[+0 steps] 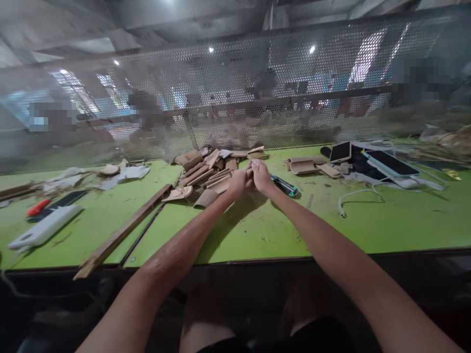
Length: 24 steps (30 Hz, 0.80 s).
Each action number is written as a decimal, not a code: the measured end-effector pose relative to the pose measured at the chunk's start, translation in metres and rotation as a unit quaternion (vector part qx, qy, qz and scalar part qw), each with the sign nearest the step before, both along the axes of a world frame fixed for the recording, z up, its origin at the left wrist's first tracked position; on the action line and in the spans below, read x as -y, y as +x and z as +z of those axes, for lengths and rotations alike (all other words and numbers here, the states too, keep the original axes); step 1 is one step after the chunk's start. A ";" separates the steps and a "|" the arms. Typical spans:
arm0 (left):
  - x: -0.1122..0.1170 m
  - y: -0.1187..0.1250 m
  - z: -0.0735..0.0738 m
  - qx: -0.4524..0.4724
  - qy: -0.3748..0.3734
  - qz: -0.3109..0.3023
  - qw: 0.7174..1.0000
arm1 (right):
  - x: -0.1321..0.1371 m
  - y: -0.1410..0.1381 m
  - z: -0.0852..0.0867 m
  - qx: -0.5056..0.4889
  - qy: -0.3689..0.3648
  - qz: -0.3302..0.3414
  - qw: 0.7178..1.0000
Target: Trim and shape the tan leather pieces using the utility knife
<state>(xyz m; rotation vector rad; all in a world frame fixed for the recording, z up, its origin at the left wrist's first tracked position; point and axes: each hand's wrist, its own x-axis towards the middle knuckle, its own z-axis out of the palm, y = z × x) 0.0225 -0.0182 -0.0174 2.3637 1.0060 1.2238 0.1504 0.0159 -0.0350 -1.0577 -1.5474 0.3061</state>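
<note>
Both my arms reach forward over a green table point(257, 230). My left hand point(238, 182) and my right hand point(262, 175) meet at the edge of a pile of tan curved wood pieces point(209, 171). Each hand has its fingers closed, and together they grip a small pale piece point(251, 168) held between them. A teal utility knife point(284, 186) lies on the table just right of my right hand.
A long wooden strip point(121, 233) lies diagonally at the left. A white power bank point(44, 227) and red tool point(38, 207) are far left. Phones point(390, 164), a white cable point(358, 196) and more wood pieces point(303, 165) sit at the right. A perforated metal screen point(235, 88) stands behind, with people beyond it.
</note>
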 end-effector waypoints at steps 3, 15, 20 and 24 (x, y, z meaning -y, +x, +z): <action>0.002 0.000 0.000 -0.022 0.017 0.005 1.000 | -0.003 0.003 0.002 -0.036 -0.023 0.011 0.999; 0.006 0.005 0.007 -0.062 0.035 -0.006 0.997 | -0.002 0.011 0.002 -0.024 -0.025 -0.028 0.999; 0.012 0.005 0.009 -0.086 0.046 -0.008 0.995 | -0.004 0.018 0.012 -0.064 -0.068 -0.024 0.995; 0.012 0.004 0.011 -0.085 0.033 -0.026 0.995 | -0.005 0.021 0.016 -0.110 -0.105 -0.024 0.988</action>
